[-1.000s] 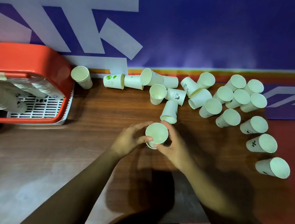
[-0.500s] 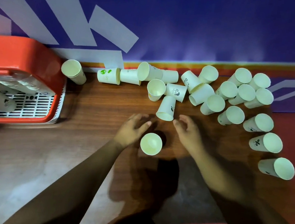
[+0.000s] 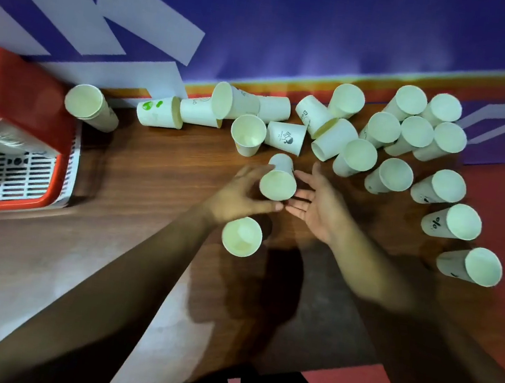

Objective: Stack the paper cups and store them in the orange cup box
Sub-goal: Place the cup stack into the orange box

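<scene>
Both hands are sitting higher in frame vs 0.5 s ago, off the standing cup [image 3: 241, 237] & onto the lying cup [image 3: 278, 185] just above it. We're counting 22 paper cups [image 3: 391, 176] on the table [image 3: 158, 173], 1 orange cup box [image 3: 34, 94], 2 hands.

Left hand [image 3: 238, 194] is gripping the lying cup, fingers curling on its left side, thumb hooking under the rim. Right hand [image 3: 321, 204] is lying open, fingers straight, tips right by the cup's right side; contact we can't tell.

Lying cup is sitting at centre frame, white, mouth facing us. Standing cup is sitting upright just below the left wrist. Box is sitting at the left edge w/ an orange rim, white slotted floor & blurry cup stacks inside.

Other cups are crowding upper centre to right edge, many on their sides, some w/ black prints, one w/ green. A printed cup [image 3: 286, 136] & an upright cup [image 3: 248, 132] are sitting just above the gripped one. One more cup [image 3: 88, 104] is sitting beside the box.
</scene>
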`<action>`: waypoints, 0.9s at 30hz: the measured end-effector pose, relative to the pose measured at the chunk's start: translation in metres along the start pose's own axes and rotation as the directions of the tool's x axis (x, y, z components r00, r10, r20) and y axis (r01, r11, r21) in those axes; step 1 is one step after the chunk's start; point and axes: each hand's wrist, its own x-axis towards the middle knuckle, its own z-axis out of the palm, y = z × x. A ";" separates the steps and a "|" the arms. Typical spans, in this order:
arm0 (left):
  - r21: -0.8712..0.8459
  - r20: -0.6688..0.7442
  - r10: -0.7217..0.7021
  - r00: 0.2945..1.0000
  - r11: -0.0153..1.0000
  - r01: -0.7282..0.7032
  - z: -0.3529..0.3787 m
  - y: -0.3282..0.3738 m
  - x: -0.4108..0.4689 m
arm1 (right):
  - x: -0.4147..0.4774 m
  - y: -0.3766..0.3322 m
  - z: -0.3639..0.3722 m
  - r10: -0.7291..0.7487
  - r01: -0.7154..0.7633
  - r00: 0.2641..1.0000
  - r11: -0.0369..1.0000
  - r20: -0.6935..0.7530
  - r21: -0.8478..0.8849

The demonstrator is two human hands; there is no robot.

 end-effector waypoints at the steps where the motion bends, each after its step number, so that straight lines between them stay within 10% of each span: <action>1: 0.052 0.020 0.061 0.998 0.997 -0.062 -0.001 0.005 -0.003 | -0.007 -0.003 -0.004 0.007 -0.008 1.000 0.999 0.021 0.034; 9: 0.225 -0.158 0.412 0.897 0.900 -0.374 0.004 0.042 -0.015 | -0.061 -0.023 -0.033 -0.053 0.028 0.989 0.984 0.140 0.175; 12: 0.203 -0.209 0.405 0.890 0.908 -0.366 0.006 0.054 -0.023 | -0.069 -0.032 -0.059 -0.217 0.212 0.976 0.968 -0.027 -0.135; 16: 0.036 -0.321 0.277 0.906 0.959 -0.281 0.007 0.058 -0.041 | -0.047 -0.031 -0.107 -0.608 0.099 0.758 0.465 -0.236 -0.880; 27: -0.095 -0.455 0.095 0.885 0.983 -0.154 0.005 0.046 -0.102 | 0.006 -0.021 -0.149 -0.684 -0.120 0.685 0.233 -0.250 -0.965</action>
